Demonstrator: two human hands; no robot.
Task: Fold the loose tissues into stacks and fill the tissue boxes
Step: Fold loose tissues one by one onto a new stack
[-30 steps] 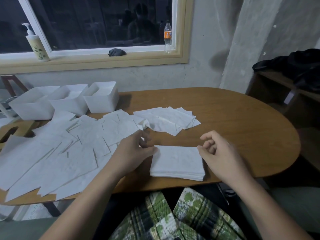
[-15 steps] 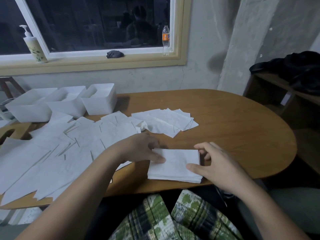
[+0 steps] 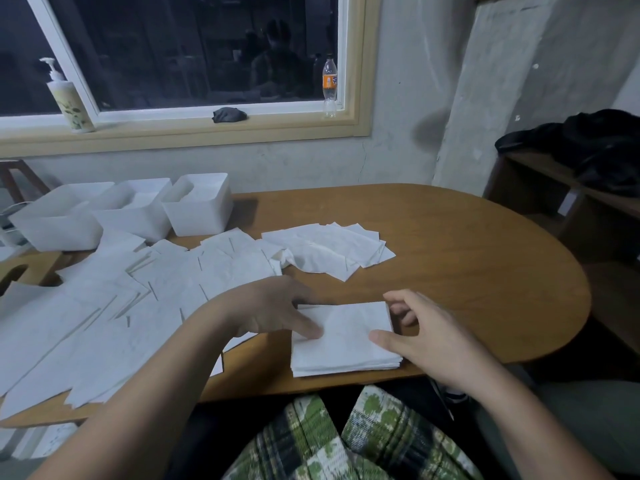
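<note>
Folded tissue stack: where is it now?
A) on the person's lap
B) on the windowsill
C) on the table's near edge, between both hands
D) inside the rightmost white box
C: the folded tissue stack lies flat on the table by its near edge, with the left hand pressing on its left side and the right hand at its right edge.

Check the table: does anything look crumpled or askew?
A crumpled tissue lies bunched between the loose sheets and the fanned pile, behind the folded stack; the other tissues lie flat.
</note>
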